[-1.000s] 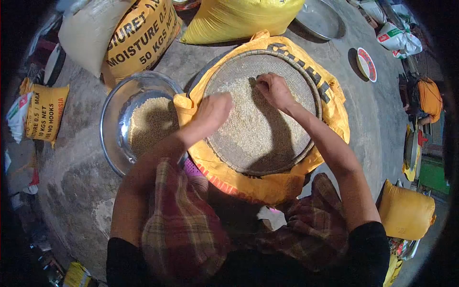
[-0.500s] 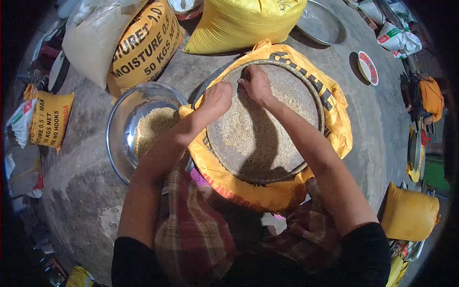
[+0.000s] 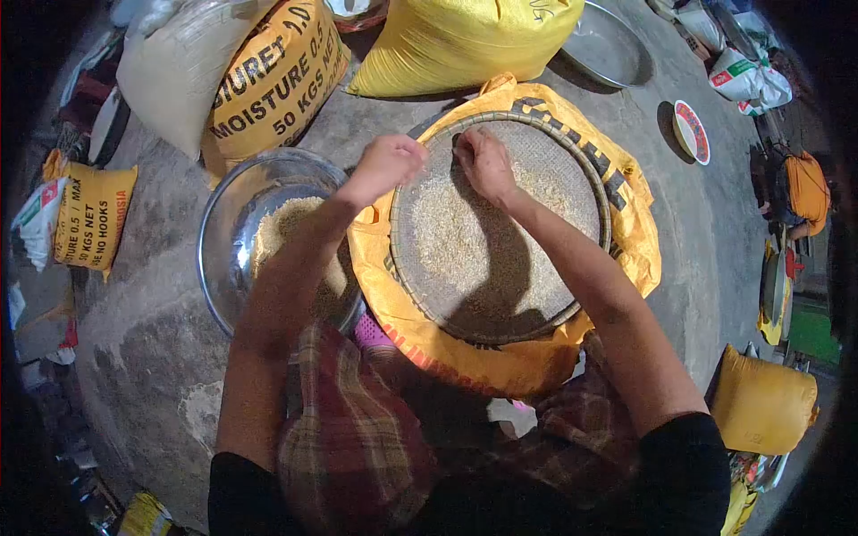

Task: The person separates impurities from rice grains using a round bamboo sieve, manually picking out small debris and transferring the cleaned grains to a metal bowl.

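A round woven tray [image 3: 590, 183] with pale grain [image 3: 447, 241] spread over it rests on an open orange sack [image 3: 500, 368]. Over the far part of the tray is my right hand [image 3: 485, 165], its fingers curled together; anything between the fingertips is too small to make out. My left hand [image 3: 391, 165] hangs by the tray's left rim, blurred, with its fingers bent. Below and left of it stands a metal basin [image 3: 217, 268] holding more grain [image 3: 277, 234], partly hidden by my left forearm.
Full sacks, one orange [image 3: 277, 89] and one yellow [image 3: 465, 45], stand beyond the tray. A metal pan [image 3: 608, 49] and a small bowl [image 3: 690, 132] lie at the far right. A person in orange [image 3: 807, 192] is at the right edge.
My left hand has moved left and slightly up, away from the tray. My right hand has shifted slightly to the right and stays over the grain.
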The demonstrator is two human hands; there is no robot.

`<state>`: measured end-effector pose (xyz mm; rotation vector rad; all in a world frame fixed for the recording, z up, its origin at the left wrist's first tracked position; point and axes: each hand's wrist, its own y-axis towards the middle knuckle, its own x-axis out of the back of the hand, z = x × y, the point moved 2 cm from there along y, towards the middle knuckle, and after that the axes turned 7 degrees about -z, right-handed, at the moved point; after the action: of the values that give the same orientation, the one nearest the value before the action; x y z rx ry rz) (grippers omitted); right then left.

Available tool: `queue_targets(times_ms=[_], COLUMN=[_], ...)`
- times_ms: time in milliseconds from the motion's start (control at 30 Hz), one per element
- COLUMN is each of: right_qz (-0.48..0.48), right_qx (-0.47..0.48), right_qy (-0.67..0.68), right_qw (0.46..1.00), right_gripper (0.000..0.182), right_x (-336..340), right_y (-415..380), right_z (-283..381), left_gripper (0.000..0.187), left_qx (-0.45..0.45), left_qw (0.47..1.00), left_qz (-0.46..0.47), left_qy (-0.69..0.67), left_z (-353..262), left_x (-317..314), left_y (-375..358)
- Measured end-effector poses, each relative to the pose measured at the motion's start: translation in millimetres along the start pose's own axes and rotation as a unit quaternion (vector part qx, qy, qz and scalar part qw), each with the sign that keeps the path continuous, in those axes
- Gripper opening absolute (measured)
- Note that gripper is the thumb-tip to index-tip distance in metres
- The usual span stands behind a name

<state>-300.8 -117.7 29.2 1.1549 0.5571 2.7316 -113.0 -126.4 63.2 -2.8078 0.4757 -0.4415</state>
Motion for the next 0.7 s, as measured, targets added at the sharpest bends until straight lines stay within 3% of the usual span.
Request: queue_targets(times_ms=[33,67,100,233,267,333,367,433,467,567,633,667,700], right_qz=[0.011,0.012,0.022,0.039,0.040,0.065,0.065,0.063,0.061,0.140,0.151,0.145,0.143], right_qx=[0.003,0.005,0.028,0.036,0.037,-0.123,-0.123,-0.226,-0.227,-0.220,-0.099,-0.075,-0.076], right_qy=[-0.004,-0.004,-0.019,-0.012,-0.012,0.045,0.044,0.280,0.280,0.350,0.203,0.149,0.151], right_qw=[1.000,1.000,0.999,0.999,0.998,0.989,0.989,0.931,0.931,0.900,0.962,0.975,0.975], right_gripper=[0.015,0.015,0.013,0.011,0.011,0.012,0.012,0.014,0.014,0.012,0.009,0.008,0.008], right_x=[-1,-1,0,12,17,22,13,-10,-12,-7,-8,-6,-10], right_y=[0,2,3,4,4,3,1,-4,-8,-11,-10,-10,-10], right_z=[1,0,0,-2,-2,-8,-18,-39,-40,4,19,24,23], left_gripper=[0.017,0.014,0.011,0.007,0.007,0.006,0.006,0.008,0.008,0.007,0.004,0.004,0.006], left_qx=[-0.001,-0.106,-0.207,-0.293,-0.293,-0.288,-0.288,-0.350,-0.351,-0.349,-0.168,-0.169,-0.077], left_qw=[1.000,0.982,0.929,0.843,0.843,0.817,0.818,0.785,0.784,0.808,0.931,0.931,0.985], left_qz=[-0.001,-0.020,-0.039,-0.127,-0.128,-0.123,-0.122,-0.130,-0.129,-0.098,-0.034,-0.032,0.030], left_qy=[-0.001,0.155,0.304,0.432,0.432,0.484,0.484,0.495,0.496,0.466,0.321,0.323,0.154], left_z=[3,4,2,7,9,14,16,19,20,16,1,5,11], left_x=[-3,-9,-17,-30,-31,-35,-36,-37,-36,-33,-27,-22,-14], left_y=[0,-2,-6,-20,-20,-19,-18,-17,-16,-14,-16,-15,-14])
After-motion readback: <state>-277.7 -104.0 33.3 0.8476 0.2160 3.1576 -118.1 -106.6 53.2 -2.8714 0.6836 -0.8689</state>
